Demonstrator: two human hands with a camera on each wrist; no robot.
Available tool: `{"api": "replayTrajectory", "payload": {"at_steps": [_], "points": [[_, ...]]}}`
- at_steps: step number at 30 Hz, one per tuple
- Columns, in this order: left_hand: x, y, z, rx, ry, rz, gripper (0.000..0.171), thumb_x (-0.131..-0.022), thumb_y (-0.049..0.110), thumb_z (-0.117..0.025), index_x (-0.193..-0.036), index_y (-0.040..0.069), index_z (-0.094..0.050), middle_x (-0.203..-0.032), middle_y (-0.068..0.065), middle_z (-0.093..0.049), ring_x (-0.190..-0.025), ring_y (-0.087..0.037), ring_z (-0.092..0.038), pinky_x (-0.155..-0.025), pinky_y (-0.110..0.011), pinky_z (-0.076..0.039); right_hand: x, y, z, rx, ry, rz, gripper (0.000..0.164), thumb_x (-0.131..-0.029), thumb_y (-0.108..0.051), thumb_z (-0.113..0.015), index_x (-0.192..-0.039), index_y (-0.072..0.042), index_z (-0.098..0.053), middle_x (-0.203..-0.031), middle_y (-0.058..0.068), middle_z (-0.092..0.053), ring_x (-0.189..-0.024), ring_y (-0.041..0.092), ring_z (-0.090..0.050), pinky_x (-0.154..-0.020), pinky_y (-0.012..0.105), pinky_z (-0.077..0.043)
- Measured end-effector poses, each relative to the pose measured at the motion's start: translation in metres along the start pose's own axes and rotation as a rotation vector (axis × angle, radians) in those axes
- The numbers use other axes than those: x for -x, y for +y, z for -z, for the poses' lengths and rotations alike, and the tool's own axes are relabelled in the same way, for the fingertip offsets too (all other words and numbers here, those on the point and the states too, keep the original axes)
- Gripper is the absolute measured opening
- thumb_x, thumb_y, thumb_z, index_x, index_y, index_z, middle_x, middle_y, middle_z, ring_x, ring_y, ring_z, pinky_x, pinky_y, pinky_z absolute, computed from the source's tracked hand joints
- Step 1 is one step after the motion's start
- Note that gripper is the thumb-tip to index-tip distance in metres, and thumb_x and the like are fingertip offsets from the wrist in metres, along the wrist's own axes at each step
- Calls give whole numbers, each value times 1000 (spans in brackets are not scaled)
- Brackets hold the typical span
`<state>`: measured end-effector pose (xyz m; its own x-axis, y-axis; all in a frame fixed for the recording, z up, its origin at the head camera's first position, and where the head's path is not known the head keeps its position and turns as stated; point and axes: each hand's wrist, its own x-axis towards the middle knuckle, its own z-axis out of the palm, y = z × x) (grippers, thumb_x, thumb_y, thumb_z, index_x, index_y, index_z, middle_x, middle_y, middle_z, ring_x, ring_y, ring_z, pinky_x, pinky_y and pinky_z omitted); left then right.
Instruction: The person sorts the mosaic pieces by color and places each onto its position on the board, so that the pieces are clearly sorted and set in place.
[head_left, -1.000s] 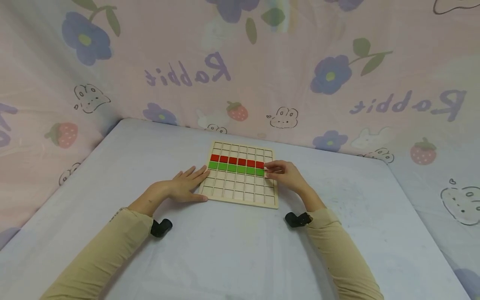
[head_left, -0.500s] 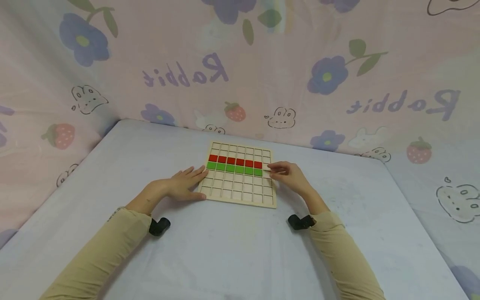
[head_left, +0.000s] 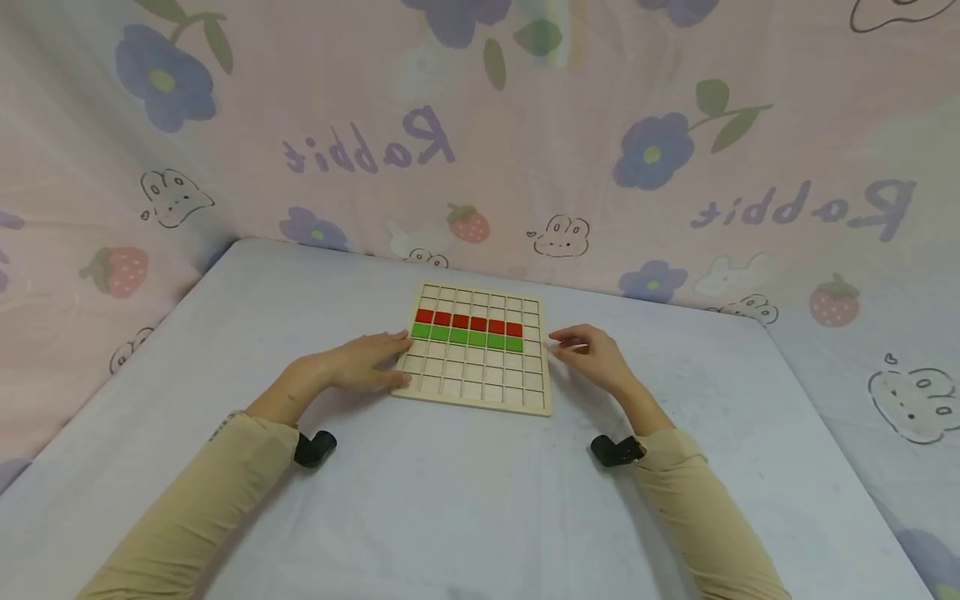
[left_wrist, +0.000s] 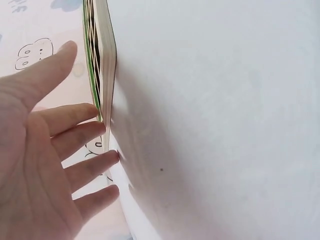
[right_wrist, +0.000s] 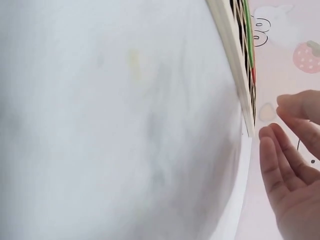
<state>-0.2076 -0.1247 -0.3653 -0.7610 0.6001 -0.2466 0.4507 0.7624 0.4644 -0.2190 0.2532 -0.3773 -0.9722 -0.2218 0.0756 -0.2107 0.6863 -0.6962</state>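
A pale wooden grid board (head_left: 480,379) lies on the white table. One row of red square tiles (head_left: 461,322) and, just below it, one row of green square tiles (head_left: 469,337) fill cells across most of its width. At the board's left edge is my left hand (head_left: 360,362), its fingers extended; in the left wrist view, fingertips (left_wrist: 95,111) reach the board's side. Just off the right edge, my right hand (head_left: 594,358) hovers with loosely bent fingers. The right wrist view shows a gap between its thumb and fingers (right_wrist: 272,170), with nothing held.
The white table (head_left: 450,500) spreads around the board on all sides. Behind it hangs a pink patterned curtain (head_left: 360,92) with flowers, strawberries and rabbits. A black wrist camera mount (head_left: 315,449) sits on the left wrist, and another mount (head_left: 617,451) on the right.
My right hand has moved rightward, from the end of the tile rows to beyond the board's right edge. My left hand has lifted slightly off its flat pose. The tiles stay put.
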Motion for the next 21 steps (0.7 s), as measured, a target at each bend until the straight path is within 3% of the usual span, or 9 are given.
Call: {"api": "replayTrajectory", "payload": {"at_steps": [9,21], "points": [[-3,-2,5,-99,117,11,62,-99,33,-52,-146,-2,-34,-155,-23,-24,-141,-41,-27,-114,-55,-23,4,3,5,129,82,68,25,-90,-6,-62,-114,1,-68,-115,20,-61,-103,34,-62,-85,44,-54],[-5,-2,11,-235,279,0,49,-99,24,-53,-140,-2,-46,-148,-21,-40,-134,-40,-41,-111,-53,-32,12,5,9,182,175,197,23,-86,-2,-64,-108,3,-69,-109,21,-61,-101,35,-58,-81,49,-51]]}}
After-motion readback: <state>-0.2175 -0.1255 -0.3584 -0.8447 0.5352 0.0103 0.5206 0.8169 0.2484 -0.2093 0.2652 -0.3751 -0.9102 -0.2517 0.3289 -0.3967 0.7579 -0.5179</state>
